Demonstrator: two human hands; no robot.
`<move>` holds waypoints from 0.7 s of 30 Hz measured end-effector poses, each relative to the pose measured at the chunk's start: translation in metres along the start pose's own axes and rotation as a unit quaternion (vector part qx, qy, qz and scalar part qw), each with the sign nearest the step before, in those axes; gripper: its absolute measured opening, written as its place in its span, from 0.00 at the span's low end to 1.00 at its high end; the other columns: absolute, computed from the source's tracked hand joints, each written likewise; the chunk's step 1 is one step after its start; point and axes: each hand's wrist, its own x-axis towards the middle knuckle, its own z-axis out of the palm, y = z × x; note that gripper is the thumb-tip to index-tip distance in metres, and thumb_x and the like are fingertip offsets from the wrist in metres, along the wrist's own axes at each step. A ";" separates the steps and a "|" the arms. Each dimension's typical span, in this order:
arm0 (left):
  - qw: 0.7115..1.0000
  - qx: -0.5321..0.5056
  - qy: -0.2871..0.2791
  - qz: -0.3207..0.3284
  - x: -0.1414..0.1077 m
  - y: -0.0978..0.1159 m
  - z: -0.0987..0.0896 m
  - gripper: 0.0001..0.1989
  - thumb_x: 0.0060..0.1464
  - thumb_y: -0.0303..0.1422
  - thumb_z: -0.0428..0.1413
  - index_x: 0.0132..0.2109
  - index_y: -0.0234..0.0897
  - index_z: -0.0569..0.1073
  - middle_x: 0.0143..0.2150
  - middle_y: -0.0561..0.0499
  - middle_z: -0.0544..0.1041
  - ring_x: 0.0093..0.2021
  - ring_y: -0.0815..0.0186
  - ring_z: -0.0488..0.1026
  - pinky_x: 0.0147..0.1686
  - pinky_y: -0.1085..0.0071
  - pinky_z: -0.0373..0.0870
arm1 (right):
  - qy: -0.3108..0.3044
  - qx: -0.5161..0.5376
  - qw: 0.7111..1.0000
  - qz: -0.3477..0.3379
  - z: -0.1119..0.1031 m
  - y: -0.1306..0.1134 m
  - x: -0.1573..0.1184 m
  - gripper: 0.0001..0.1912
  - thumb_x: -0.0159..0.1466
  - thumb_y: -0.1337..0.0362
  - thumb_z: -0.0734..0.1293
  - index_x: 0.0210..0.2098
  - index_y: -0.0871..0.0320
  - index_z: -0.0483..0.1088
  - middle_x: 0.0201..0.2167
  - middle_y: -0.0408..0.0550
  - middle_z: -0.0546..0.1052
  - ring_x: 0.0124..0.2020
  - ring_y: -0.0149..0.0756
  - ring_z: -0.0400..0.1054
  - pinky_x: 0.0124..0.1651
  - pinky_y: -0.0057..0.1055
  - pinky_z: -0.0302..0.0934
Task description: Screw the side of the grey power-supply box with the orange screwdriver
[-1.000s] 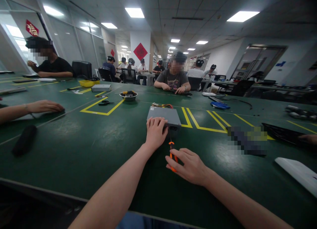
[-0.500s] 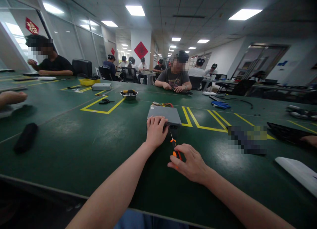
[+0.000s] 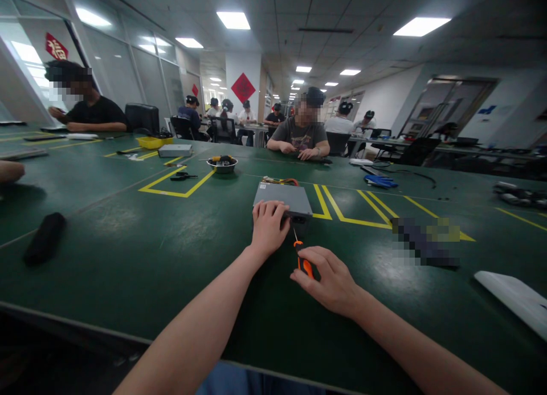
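Observation:
My left hand (image 3: 269, 229) lies over the front edge of a flat grey metal box (image 3: 282, 196), which looks like a power supply unit, and holds it steady on the bench. My right hand (image 3: 329, 282) grips an orange-handled screwdriver (image 3: 302, 261) just in front of the box. The thin shaft points up at the box's dark front face, and its tip sits very close to that face. Whether they touch, I cannot tell. Red, yellow and black wires (image 3: 280, 181) come out behind the box.
The green workbench (image 3: 106, 252) is marked with yellow lines. On it are a steel bowl of tools (image 3: 221, 165), black-handled scissors (image 3: 183, 176), blue gloves (image 3: 380, 181), a black pouch (image 3: 45, 239) and a white sheet (image 3: 515, 298). Co-workers sit across the bench.
My right hand has moved up toward the box, bringing the screwdriver's tip nearer to it. The co-worker's hand at the left has withdrawn toward the frame edge.

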 end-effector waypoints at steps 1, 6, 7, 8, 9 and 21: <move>1.000 0.001 -0.001 0.000 0.000 0.000 0.000 0.11 0.53 0.32 0.52 0.45 0.43 0.68 0.48 0.49 0.70 0.52 0.60 0.62 0.57 0.57 0.50 | 0.004 0.000 1.000 0.003 0.001 0.000 -0.001 0.08 0.59 0.69 0.64 0.39 0.56 0.67 0.40 0.52 0.69 0.44 0.41 0.65 0.42 0.37 0.67; 1.000 0.007 -0.001 0.001 0.000 0.000 0.000 0.11 0.53 0.32 0.53 0.45 0.43 0.68 0.49 0.50 0.70 0.51 0.60 0.62 0.57 0.58 0.50 | -0.005 0.025 0.998 -0.051 -0.002 0.001 0.001 0.10 0.60 0.74 0.62 0.42 0.62 0.66 0.41 0.55 0.68 0.49 0.43 0.64 0.46 0.37 0.67; 1.000 0.007 0.000 0.000 0.000 0.000 0.000 0.11 0.52 0.32 0.53 0.45 0.43 0.68 0.49 0.50 0.70 0.51 0.60 0.62 0.57 0.58 0.50 | -0.008 0.035 0.998 -0.054 -0.003 0.001 0.002 0.09 0.61 0.74 0.61 0.42 0.63 0.65 0.42 0.56 0.68 0.51 0.43 0.63 0.47 0.38 0.67; 1.000 0.008 0.001 0.000 0.000 0.000 0.000 0.12 0.52 0.32 0.53 0.45 0.43 0.68 0.49 0.50 0.70 0.51 0.60 0.62 0.57 0.58 0.49 | -0.010 0.044 0.998 -0.054 -0.003 0.001 0.002 0.08 0.61 0.75 0.60 0.41 0.63 0.65 0.42 0.56 0.68 0.52 0.43 0.62 0.48 0.39 0.67; 1.000 0.008 0.001 -0.001 0.000 0.000 0.001 0.12 0.52 0.32 0.53 0.45 0.43 0.68 0.49 0.50 0.70 0.51 0.60 0.62 0.58 0.58 0.49 | -0.012 0.049 0.997 -0.052 -0.002 0.001 0.001 0.08 0.61 0.75 0.60 0.40 0.63 0.65 0.43 0.56 0.68 0.53 0.44 0.62 0.49 0.40 0.66; 1.000 0.005 -0.001 -0.001 0.000 0.000 0.001 0.12 0.52 0.32 0.53 0.45 0.43 0.68 0.49 0.50 0.69 0.51 0.60 0.62 0.58 0.58 0.50 | -0.015 0.053 0.998 -0.041 0.000 0.005 -0.005 0.12 0.60 0.76 0.61 0.44 0.62 0.63 0.44 0.56 0.68 0.53 0.44 0.62 0.48 0.40 0.67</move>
